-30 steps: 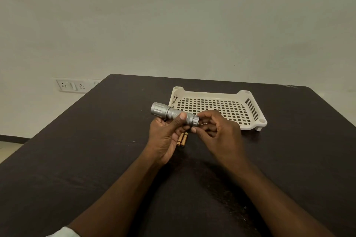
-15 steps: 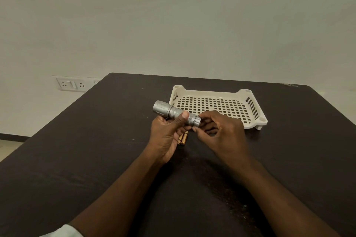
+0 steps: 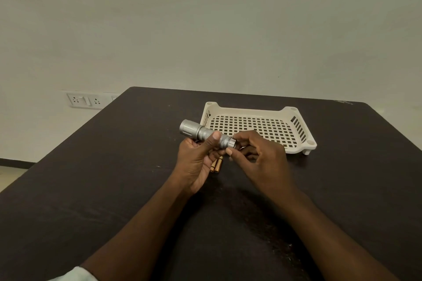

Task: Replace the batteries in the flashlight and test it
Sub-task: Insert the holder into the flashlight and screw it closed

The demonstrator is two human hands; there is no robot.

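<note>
A silver flashlight [image 3: 201, 133] is held above the dark table [image 3: 91, 178], head pointing up and left. My left hand [image 3: 196, 162] grips its body, thumb across the knurled barrel. My right hand [image 3: 260, 157] has its fingertips pinched at the flashlight's tail end; what lies between them is hidden. Two gold batteries [image 3: 216, 165] lie side by side on the table just below the hands, partly covered by my left palm.
A cream perforated plastic tray [image 3: 299, 128] stands on the table behind my right hand. A wall socket panel [image 3: 83, 99] sits on the wall at far left. The table's edges run along the back and left.
The flashlight and both hands have risen slightly and stayed together. My right fingers keep working at the tail end.
</note>
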